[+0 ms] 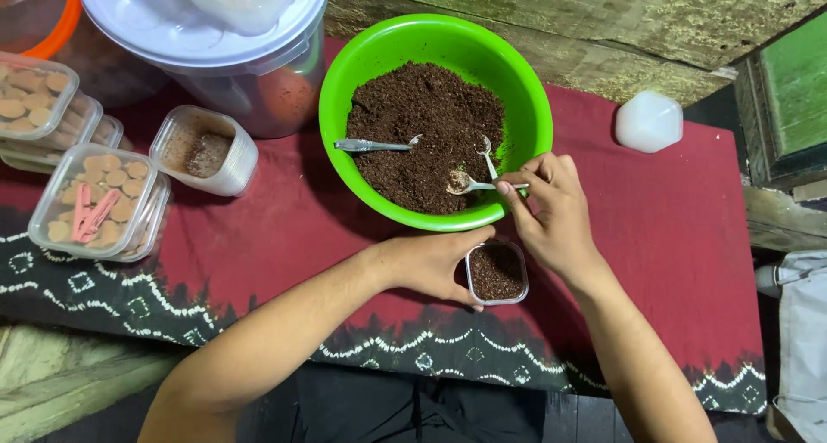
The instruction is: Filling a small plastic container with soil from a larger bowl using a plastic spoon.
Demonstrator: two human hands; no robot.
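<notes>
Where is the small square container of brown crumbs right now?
In the head view the small square container sits on the red cloth just below the green bowl, held by the left hand, with the right hand directly above it.

Bright green bowl (345,90), dark brown crumbs (422,124), red patterned cloth (672,228)

Looking like a home food-prep spot: patterned red cloth (672,236) covering a rough wooden table (603,30), cookie-filled plastic tubs (99,204) sitting beside a green bowl (345,107).
</notes>
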